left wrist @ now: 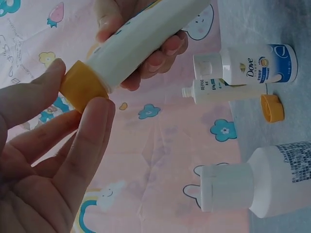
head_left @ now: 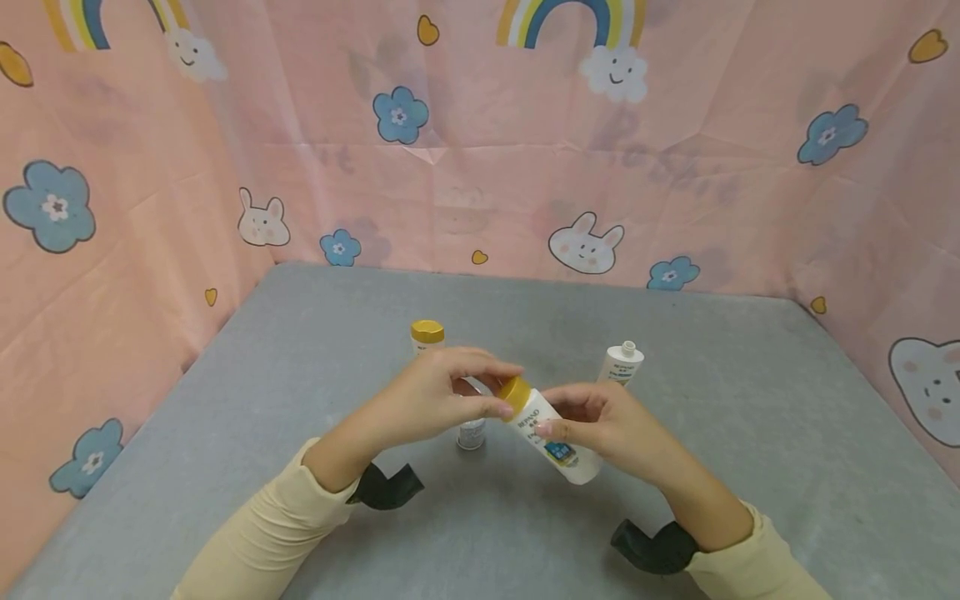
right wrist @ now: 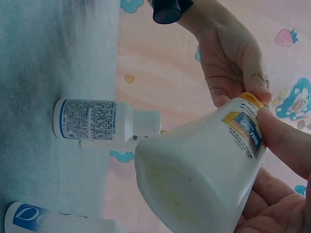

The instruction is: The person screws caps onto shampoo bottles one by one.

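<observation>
A white bottle (head_left: 577,462) with a yellow cap (head_left: 514,397) is held tilted above the grey table, its capped end toward the left. My left hand (head_left: 442,396) pinches the cap between thumb and fingers, seen closely in the left wrist view, where the cap (left wrist: 83,87) sits at the bottle's end. The right hand (head_left: 618,429) grips the bottle's body, thumb on the front label and fingers behind. From the right wrist camera, the bottle's pale base (right wrist: 180,194) faces the lens and its blue-and-gold label (right wrist: 245,128) lies near the right thumb.
Behind the left hand stands a yellow-capped bottle (head_left: 427,333), partly hidden. An uncapped white bottle (head_left: 622,362) stands behind the right hand. A small-print bottle (head_left: 471,433) is below the left hand. The left wrist view also has a Dove bottle (left wrist: 243,65) and a loose yellow cap (left wrist: 272,108).
</observation>
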A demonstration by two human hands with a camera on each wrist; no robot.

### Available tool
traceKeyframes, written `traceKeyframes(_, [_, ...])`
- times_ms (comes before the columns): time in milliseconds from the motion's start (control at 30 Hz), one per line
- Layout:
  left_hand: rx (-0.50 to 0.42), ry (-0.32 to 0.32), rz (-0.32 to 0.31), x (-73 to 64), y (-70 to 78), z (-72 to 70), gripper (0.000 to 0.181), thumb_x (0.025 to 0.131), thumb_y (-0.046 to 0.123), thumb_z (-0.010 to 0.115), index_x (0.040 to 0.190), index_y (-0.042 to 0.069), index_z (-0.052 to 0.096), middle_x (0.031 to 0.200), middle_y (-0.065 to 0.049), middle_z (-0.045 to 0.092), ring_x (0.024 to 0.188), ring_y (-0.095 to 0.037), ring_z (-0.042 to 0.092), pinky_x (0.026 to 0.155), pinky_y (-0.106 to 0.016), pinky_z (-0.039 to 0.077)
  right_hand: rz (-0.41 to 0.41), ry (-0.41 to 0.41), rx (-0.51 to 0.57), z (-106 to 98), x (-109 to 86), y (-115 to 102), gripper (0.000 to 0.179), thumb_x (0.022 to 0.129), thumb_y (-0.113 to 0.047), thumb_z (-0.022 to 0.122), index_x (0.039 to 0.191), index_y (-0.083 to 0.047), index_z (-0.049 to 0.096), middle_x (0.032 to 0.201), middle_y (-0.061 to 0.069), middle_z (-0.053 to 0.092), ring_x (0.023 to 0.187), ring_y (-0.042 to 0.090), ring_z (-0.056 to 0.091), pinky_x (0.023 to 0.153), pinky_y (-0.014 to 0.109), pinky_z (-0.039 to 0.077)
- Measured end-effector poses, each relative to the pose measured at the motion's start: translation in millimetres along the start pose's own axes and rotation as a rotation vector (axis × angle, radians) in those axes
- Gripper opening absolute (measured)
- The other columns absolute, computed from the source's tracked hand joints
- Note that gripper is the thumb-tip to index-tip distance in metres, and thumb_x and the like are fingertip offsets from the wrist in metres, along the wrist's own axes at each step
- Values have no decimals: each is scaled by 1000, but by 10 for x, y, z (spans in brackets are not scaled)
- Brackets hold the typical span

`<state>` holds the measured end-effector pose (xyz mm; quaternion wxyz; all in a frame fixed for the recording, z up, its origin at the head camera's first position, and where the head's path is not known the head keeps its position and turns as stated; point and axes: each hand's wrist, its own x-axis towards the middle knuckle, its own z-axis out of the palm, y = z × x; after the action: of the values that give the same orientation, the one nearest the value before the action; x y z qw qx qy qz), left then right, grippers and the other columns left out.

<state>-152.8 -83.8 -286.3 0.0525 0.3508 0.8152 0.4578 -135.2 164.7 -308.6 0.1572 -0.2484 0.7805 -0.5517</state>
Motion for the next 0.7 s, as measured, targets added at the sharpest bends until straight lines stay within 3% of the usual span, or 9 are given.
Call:
traceKeyframes(133, [-5, -11, 28, 0, -8, -9, 46, 84, 14, 79, 128, 5, 67, 116, -6, 72, 103, -14, 66, 83, -22, 58, -9, -5, -1, -2, -1, -3, 37, 94, -15, 68, 122, 10, 64, 107, 24, 71, 88, 12, 68, 76, 31, 58])
traceKeyframes(400, [-19, 21, -55, 11, -1, 17, 36, 86, 18, 78, 120, 7, 70, 107, -2, 72, 96, -10, 66, 80, -24, 58, 36, 35, -12, 8, -4, -9, 38, 93, -16, 70, 123, 7, 64, 109, 21, 72, 89, 14, 68, 77, 32, 58])
traceKeyframes(700, [-15, 14, 10, 9, -9, 30, 32, 88, 13, 76, 119, 5, 71, 109, -4, 73, 100, -13, 66, 79, -24, 58, -8, 3, 3, 0, -8, -7, 37, 95, -14, 67, 122, 10, 63, 110, 26, 70, 89, 11, 68, 77, 32, 58])
